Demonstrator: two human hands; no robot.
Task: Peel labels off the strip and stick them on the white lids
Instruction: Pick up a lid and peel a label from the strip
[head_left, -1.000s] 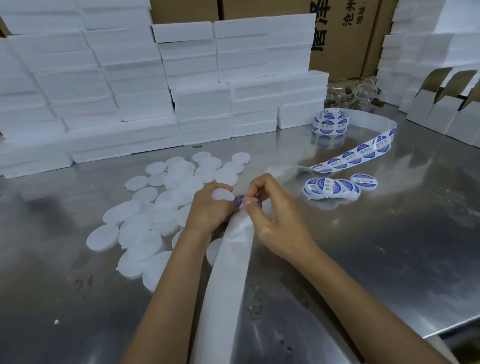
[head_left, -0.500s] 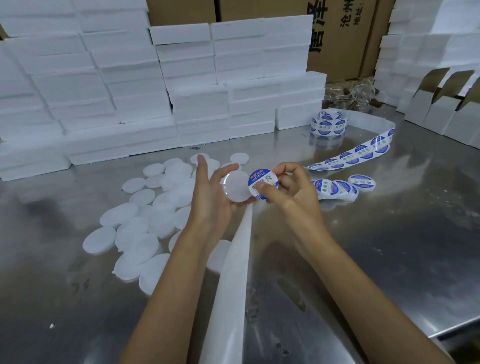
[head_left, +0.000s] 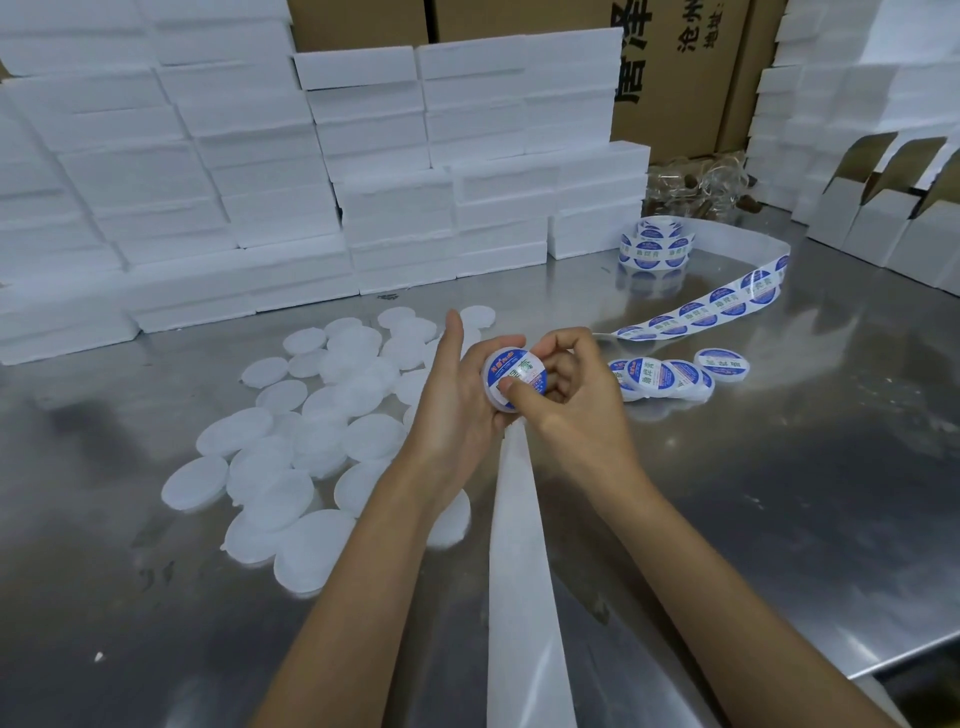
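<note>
1. Stacked white foam boxes (head_left: 395, 208) and brown cartons wall in the back of a steel surface (head_left: 779, 519); a spread of bare white lids (head_left: 306, 436) lies at the left, a short overlapping row of labelled lids (head_left: 670, 376) at the right.
2. One lid (head_left: 511, 379) is held up between both hands, a round blue-and-white label (head_left: 517, 375) already on its top face.
3. Left hand (head_left: 457, 410) cradles the lid from behind – fingers curled round its rim, thumb pointing up.
4. Right hand (head_left: 571, 410) has its fingers loosely curled, the thumb pressing on the label's lower edge.
5. Label strip (head_left: 727, 306) runs from a roll (head_left: 655, 248) at the back toward the hands; its stripped white backing (head_left: 519, 571) trails down toward the camera.
6. Handling, as a judgement: the lid looks light, thin and fairly stiff – best held by the rim. The label is probably flimsy and tacky, so it should be smoothed from the middle outward to avoid creases.
</note>
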